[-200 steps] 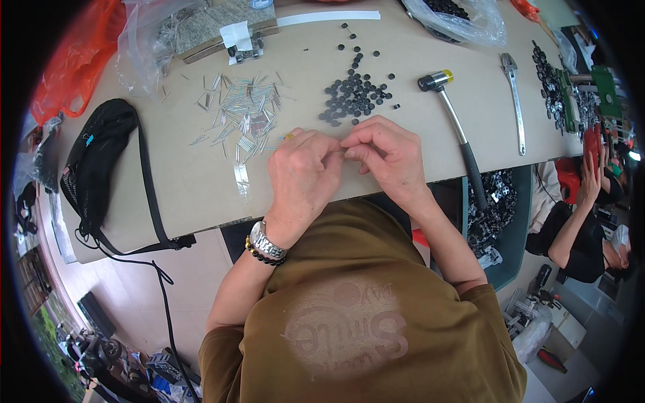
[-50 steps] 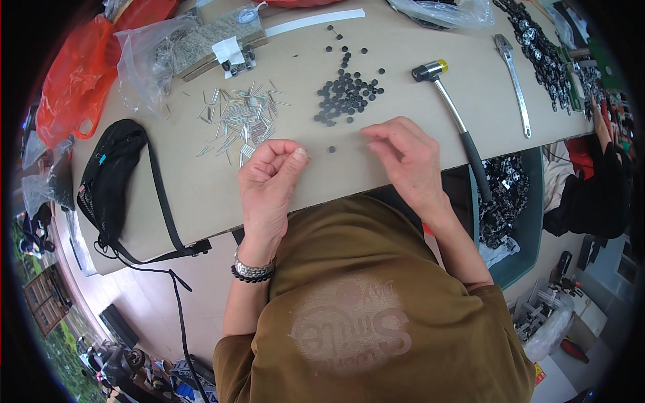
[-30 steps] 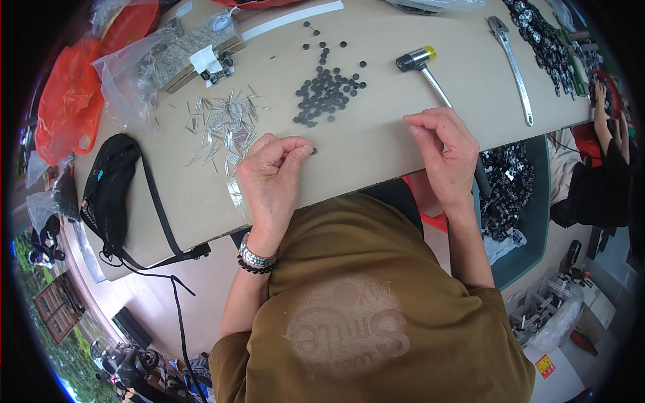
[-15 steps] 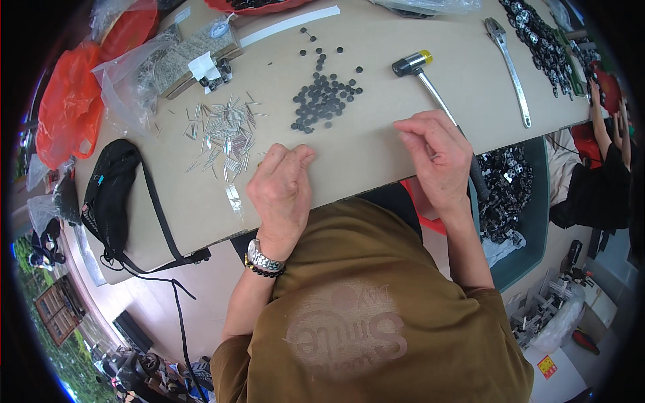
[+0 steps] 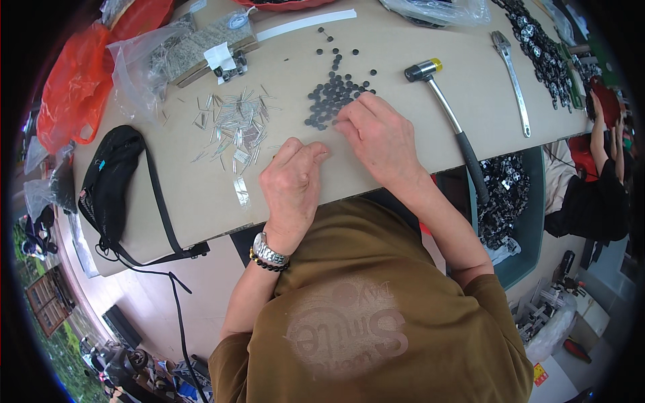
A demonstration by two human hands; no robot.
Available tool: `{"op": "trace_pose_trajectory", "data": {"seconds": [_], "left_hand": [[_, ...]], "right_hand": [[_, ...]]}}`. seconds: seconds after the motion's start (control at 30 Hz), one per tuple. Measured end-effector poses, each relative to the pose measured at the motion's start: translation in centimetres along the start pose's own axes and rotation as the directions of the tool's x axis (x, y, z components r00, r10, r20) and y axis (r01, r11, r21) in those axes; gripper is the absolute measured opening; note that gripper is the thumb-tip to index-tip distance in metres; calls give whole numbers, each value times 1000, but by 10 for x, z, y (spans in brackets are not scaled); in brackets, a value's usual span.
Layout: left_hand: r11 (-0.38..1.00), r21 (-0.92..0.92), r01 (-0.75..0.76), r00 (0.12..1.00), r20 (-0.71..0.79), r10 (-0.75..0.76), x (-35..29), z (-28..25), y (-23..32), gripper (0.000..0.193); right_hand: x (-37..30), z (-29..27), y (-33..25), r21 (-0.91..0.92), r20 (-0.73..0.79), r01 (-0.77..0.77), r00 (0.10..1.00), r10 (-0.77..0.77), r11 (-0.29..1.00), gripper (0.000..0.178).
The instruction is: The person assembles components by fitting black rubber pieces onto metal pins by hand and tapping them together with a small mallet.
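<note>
My right hand [image 5: 383,138] reaches in at the near right edge of a loose pile of small black discs [image 5: 329,97]. Its thumb and forefinger are pinched close together beside the nearest discs; whether one is between them I cannot make out. Just to the left, my left hand [image 5: 292,181] is closed in a pinch above the table, its fingertips pointing toward the right hand. Anything it holds is hidden or too small to name. Left of the discs lies a scattered heap of thin silvery metal pins [image 5: 238,124], with a small clear strip [image 5: 241,192] nearer the edge.
A mallet [image 5: 443,107] with a yellow-tipped head overhangs the table edge at right, beside an adjustable wrench [image 5: 512,84]. A black pouch [image 5: 111,191] lies left, near red plastic bags [image 5: 74,94] and an open box [image 5: 218,43]. A green bin [image 5: 531,221] of dark parts stands below.
My right hand has moved left, from beside the mallet's handle to the black discs. My left hand stays pinched in nearly the same place. The view has shifted slightly.
</note>
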State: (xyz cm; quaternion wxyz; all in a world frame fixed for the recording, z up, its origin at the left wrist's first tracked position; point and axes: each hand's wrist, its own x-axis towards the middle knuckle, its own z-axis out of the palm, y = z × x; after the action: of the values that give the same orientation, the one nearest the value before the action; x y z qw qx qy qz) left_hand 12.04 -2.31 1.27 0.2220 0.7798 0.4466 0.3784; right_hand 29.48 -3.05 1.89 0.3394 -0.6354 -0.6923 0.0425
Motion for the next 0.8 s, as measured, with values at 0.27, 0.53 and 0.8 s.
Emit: {"op": "trace_pose_trajectory", "data": {"seconds": [0.27, 0.53, 0.8], "left_hand": [[999, -30, 42, 999, 4, -42, -2, 0, -2, 10], [997, -59, 45, 999, -1, -45, -2, 0, -1, 10], [998, -39, 39, 999, -1, -39, 0, -1, -1, 12]], "right_hand": [[2, -1, 5, 158, 73, -112, 992, 101, 981, 12], [6, 1, -4, 80, 124, -81, 990, 71, 994, 14], [-2, -10, -10, 355, 122, -32, 993, -12, 934, 11]]}}
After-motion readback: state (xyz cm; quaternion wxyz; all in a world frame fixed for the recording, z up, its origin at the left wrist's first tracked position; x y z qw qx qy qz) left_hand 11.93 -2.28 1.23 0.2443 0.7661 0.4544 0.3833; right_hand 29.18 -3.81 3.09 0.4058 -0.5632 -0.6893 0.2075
